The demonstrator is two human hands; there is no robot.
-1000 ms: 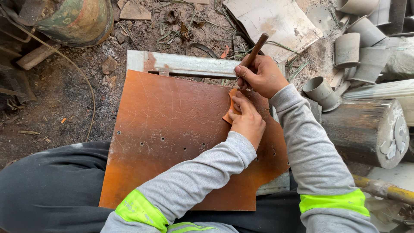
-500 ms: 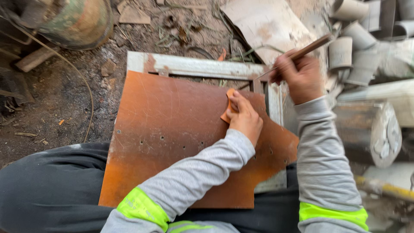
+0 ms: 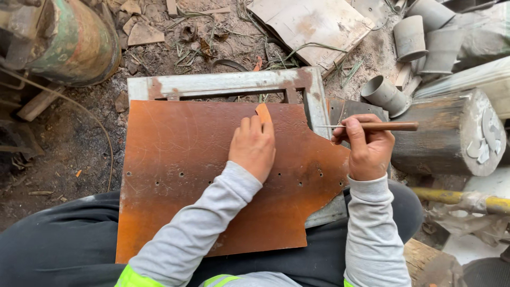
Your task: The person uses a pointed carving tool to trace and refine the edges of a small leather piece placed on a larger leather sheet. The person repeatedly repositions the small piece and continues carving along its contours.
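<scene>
Swung down off the rusty sheet (image 3: 202,175), right hand (image 3: 366,151) grips a wooden-handled scriber (image 3: 372,126); left hand (image 3: 254,148) pins an orange cut-out (image 3: 263,113) flat.

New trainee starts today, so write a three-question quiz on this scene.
1. True or false: the right hand holds a scriber with a wooden handle.
2. What does the left hand press against the rusty sheet? A) a hammer B) a small orange template C) a grey cup
3. Fill in: the sheet rests on a grey metal ____.

Key: 1 true; 2 B; 3 frame.
</scene>
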